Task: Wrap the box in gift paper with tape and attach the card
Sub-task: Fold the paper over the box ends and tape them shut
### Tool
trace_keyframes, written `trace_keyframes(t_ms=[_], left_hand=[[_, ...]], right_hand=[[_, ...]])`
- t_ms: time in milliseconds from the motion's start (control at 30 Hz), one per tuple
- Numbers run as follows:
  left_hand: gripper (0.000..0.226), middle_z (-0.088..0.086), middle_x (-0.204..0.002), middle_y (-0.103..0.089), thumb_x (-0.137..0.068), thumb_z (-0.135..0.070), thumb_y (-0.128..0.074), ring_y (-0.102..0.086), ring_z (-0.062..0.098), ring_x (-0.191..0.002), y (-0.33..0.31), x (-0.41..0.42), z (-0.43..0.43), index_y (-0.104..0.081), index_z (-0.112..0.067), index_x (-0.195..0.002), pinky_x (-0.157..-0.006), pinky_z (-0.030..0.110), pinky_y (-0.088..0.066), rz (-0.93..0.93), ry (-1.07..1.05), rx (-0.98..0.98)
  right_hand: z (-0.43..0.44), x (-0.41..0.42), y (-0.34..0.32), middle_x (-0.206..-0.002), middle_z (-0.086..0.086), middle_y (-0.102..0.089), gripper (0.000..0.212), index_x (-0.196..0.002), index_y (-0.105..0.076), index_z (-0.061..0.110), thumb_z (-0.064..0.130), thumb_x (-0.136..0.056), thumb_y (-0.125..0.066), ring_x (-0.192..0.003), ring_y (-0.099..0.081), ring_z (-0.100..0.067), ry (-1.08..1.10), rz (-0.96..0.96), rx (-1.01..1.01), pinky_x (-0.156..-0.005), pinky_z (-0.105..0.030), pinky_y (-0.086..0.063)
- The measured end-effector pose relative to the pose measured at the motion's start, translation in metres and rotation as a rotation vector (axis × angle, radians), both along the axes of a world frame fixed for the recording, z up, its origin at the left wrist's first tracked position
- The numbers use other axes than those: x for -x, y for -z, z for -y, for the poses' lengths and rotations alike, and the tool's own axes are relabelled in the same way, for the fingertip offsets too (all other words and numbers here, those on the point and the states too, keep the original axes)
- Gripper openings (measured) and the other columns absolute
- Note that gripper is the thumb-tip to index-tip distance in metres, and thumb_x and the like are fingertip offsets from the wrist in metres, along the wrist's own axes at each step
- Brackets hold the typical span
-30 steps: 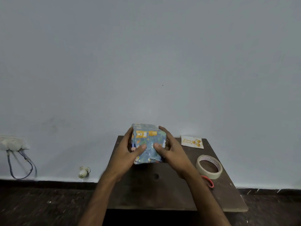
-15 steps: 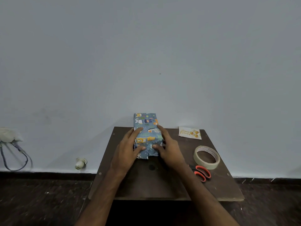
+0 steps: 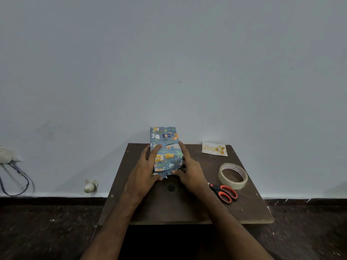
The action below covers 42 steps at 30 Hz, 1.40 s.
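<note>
**Box down flat, near-end fold under both thumbs**

Lowered since a second ago: the box [image 3: 166, 145], then raised off the bench [image 3: 169, 207] between both hands, now lies flat on it. It sits at centre frame on the far half of the top, with its long axis pointing at the wall.

Left grip [image 3: 144, 171]: fingers nearly straight along the left side and onto the top face, thumb at the near end. It is pressing, not clenched round anything.

Right grip [image 3: 189, 171]: fingers laid along the right side, thumb tucked against the near end. It too is flat and pressing.

I read this bracing from both sides as a way to stop the box sliding while the thumbs pin the ragged paper flaps at the near end. I see no tape on that fold, so I judge it unsealed.

The card [image 3: 214, 149] lies at the upper right of the bench, well apart from the box and not yet attached. The tape roll [image 3: 232, 176] lies flat at right, with the scissors [image 3: 224, 192] just beside it toward lower frame. Both are near the right grip, probably kept there so that it can fetch tape while the left one holds the fold.

Risk: lifting a thumb may let the flap spring open.
</note>
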<state>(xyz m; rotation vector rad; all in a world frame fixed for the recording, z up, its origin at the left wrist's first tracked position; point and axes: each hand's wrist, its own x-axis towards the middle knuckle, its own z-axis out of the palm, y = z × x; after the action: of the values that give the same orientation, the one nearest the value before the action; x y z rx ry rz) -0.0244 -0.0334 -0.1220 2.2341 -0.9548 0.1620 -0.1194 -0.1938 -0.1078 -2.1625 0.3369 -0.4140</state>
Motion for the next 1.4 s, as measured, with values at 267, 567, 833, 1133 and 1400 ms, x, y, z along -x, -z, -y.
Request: trace_keyframes(t_ms=[267,567,833,1133,1400], left_hand=[[0.094,0.003,-0.153,-0.030,-0.076,-0.015,-0.079,-0.051,0.027,-0.128,0.009,0.010,0.011,-0.026,-0.039,-0.150,-0.081,0.046,-0.059,0.071,-0.101,0.132],[0.093,-0.004,-0.151,-0.030,-0.080,-0.030,-0.079,-0.052,0.021,-0.126,-0.003,0.014,0.002,-0.021,-0.040,-0.153,-0.074,0.042,-0.057,0.047,-0.111,0.019],[0.093,0.010,-0.158,-0.024,-0.076,-0.014,-0.081,-0.043,0.033,-0.138,-0.012,0.018,-0.003,-0.028,-0.023,-0.153,-0.093,0.052,-0.054,0.106,-0.080,0.031],[0.072,0.000,-0.160,-0.025,-0.081,-0.004,-0.068,-0.028,0.020,-0.148,-0.037,0.061,0.002,-0.039,-0.018,-0.145,-0.121,0.032,-0.024,0.268,0.090,0.291],[0.017,-0.007,-0.111,-0.070,-0.102,-0.024,-0.054,-0.065,0.014,-0.101,-0.038,0.089,0.034,-0.065,-0.032,-0.111,-0.079,0.025,-0.056,-0.560,0.154,0.528]], right_hand=[[-0.018,-0.009,0.009,-0.140,0.002,-0.052,0.109,-0.155,-0.007,0.042,0.009,-0.078,-0.076,-0.124,-0.055,-0.018,0.141,0.034,0.086,-0.099,-0.036,-0.048],[-0.006,0.001,0.000,-0.139,0.005,-0.057,0.120,-0.157,0.004,0.032,0.009,-0.076,-0.081,-0.122,-0.058,-0.017,0.049,-0.036,-0.002,-0.102,-0.038,-0.047],[0.019,0.039,-0.026,-0.139,-0.005,-0.054,0.063,-0.144,-0.043,0.015,0.029,-0.090,-0.070,-0.128,-0.047,-0.023,0.344,-0.127,0.347,-0.104,-0.037,-0.042],[0.058,0.082,-0.028,-0.098,0.001,-0.065,0.005,-0.084,-0.063,0.022,0.021,-0.088,-0.061,-0.105,-0.058,-0.023,0.681,-0.523,0.456,-0.093,-0.044,-0.038],[0.022,0.083,-0.028,-0.074,0.008,-0.070,0.011,-0.078,-0.071,0.024,0.020,-0.082,-0.080,-0.067,-0.065,-0.010,0.312,0.265,-0.183,-0.062,-0.031,-0.056]])
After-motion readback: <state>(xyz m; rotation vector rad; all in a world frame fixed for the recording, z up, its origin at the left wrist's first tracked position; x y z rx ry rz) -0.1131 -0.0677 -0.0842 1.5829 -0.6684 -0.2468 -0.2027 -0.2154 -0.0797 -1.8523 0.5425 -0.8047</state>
